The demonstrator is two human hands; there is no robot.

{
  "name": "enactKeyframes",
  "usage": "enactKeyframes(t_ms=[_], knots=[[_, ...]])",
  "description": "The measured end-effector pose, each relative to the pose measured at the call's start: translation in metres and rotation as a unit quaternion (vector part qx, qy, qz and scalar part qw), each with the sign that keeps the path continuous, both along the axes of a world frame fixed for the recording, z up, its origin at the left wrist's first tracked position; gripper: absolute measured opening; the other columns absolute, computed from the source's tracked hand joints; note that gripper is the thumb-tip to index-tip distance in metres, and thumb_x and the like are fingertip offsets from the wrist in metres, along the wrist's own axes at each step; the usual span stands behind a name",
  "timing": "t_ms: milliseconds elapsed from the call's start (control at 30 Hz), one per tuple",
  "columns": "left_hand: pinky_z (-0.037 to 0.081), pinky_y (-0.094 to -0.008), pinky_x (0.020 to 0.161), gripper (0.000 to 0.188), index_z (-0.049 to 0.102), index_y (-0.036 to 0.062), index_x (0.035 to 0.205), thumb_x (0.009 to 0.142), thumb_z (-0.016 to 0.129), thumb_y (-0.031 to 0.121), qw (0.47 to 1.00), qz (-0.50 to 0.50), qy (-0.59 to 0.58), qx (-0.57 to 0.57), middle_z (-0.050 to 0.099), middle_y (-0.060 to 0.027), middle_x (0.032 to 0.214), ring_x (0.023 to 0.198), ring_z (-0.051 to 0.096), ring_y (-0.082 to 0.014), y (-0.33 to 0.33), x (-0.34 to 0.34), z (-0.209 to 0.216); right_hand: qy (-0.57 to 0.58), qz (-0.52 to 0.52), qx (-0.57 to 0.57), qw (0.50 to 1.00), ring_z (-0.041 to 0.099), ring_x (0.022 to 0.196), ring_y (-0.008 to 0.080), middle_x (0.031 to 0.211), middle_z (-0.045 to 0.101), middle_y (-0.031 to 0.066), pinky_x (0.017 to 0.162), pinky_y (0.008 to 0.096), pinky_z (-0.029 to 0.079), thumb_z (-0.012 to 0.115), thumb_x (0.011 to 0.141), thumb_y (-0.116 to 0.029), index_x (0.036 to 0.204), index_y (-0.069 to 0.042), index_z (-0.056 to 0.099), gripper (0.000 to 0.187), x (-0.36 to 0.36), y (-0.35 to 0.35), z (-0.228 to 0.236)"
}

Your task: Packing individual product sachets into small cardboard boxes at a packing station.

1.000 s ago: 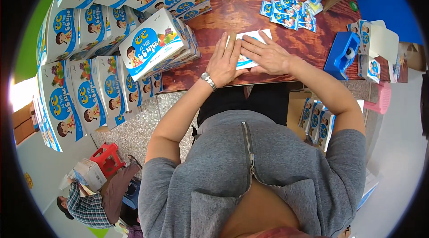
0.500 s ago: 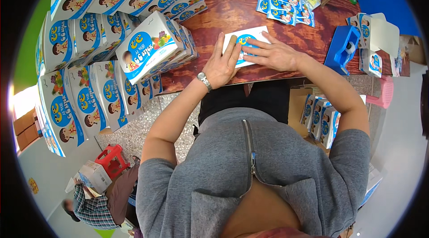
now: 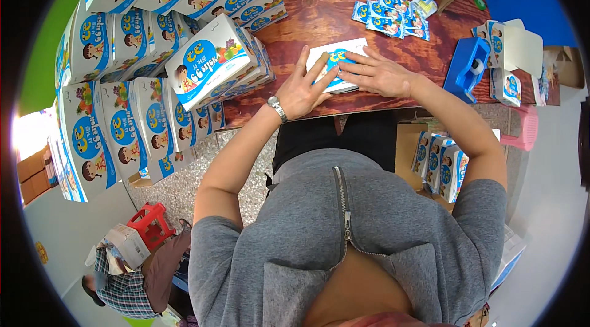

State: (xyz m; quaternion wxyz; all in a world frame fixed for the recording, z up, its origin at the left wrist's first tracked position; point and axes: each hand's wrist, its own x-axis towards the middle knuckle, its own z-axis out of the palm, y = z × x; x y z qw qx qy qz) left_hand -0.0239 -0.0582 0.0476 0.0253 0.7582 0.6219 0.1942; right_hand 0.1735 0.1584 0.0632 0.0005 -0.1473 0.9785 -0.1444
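A small white carton (image 3: 336, 55) with a blue round print lies on the tabletop in front of me, close to its near edge. My left hand (image 3: 298, 90) rests on the carton's left side, fingers stretched out. It wears a watch at the wrist, and a tan wrap covers one finger. From the right, my right hand (image 3: 386, 77) lies flat across the carton's top with its fingers extended. The fingertips of both hands come close together near the middle. Much of the carton's surface is hidden under them.
Printed cartons (image 3: 203, 66) are stacked high at the left. Small blue sachets (image 3: 388, 16) lie at the far right, beside a bigger sachet heap. A blue tape dispenser (image 3: 465, 69) stands to the right. Behind on the left, a person (image 3: 132, 281) sits near a red stool (image 3: 150, 224).
The view has shifted slightly. My fingers have moved a little on the carton, and the left hand's are spread somewhat wider. Both hands stay on it.
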Motion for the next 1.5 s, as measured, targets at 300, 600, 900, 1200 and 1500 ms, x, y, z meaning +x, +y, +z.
enactKeyframes(t_ms=[300, 600, 900, 1200, 1500], knots=[[0.022, -0.0657, 0.117, 0.074, 0.040, 0.0127, 0.150, 0.086, 0.072, 0.035, 1.000, -0.009, 0.025, -0.016, 0.031, -0.0163, 0.159, 0.141, 0.019, -0.0588, -0.001, 0.003, -0.002, 0.006, -0.003, 0.004, 1.000, 0.025, 0.151, 0.0282, 0.160, 0.033, 0.0061, 0.118, 0.0586, 0.026, 0.069, 0.087, -0.029, 0.151, -0.024, 0.041, 0.071, 0.003, -0.007, 0.007], [0.034, -0.0641, 0.111, 0.079, 0.046, 0.0135, 0.145, 0.078, 0.079, 0.039, 1.000, 0.005, -0.009, 0.014, 0.032, -0.0127, 0.159, 0.142, 0.020, -0.0582, -0.001, 0.006, -0.019, 0.005, -0.036, 0.042, 0.998, 0.026, 0.150, 0.0301, 0.160, 0.034, 0.0060, 0.119, 0.0585, 0.024, 0.061, 0.093, -0.026, 0.149, -0.027, 0.044, 0.059, 0.008, -0.015, -0.014], [0.041, -0.0603, 0.106, 0.045, 0.063, 0.0000, 0.125, 0.082, 0.071, 0.010, 0.984, 0.063, -0.068, 0.152, 0.057, -0.0149, 0.139, 0.136, 0.046, -0.0439, -0.011, 0.033, -0.031, 0.115, -0.187, -0.087, 0.972, 0.035, 0.145, 0.0370, 0.155, 0.042, 0.0098, 0.113, 0.0525, 0.037, 0.063, 0.085, -0.001, 0.140, -0.022, 0.057, 0.060, 0.017, -0.057, -0.026], [0.032, -0.0584, 0.112, 0.072, 0.045, -0.0023, 0.143, 0.084, 0.075, 0.027, 0.993, 0.091, -0.049, 0.062, 0.043, -0.0254, 0.149, 0.141, 0.038, -0.0434, 0.014, 0.021, -0.002, 0.141, -0.238, -0.087, 0.957, 0.036, 0.145, 0.0372, 0.154, 0.043, 0.0136, 0.115, 0.0489, 0.035, 0.060, 0.088, -0.003, 0.142, -0.018, 0.055, 0.056, 0.025, -0.062, -0.039], [0.031, -0.0576, 0.113, 0.057, 0.056, 0.0045, 0.136, 0.085, 0.073, 0.021, 0.996, 0.027, 0.009, 0.090, 0.052, -0.0157, 0.145, 0.138, 0.042, -0.0411, 0.023, 0.031, -0.019, 0.197, -0.257, -0.108, 0.940, 0.047, 0.136, 0.0382, 0.144, 0.053, 0.0156, 0.108, 0.0462, 0.045, 0.065, 0.087, -0.008, 0.127, -0.013, 0.064, 0.040, 0.020, -0.071, -0.037]])
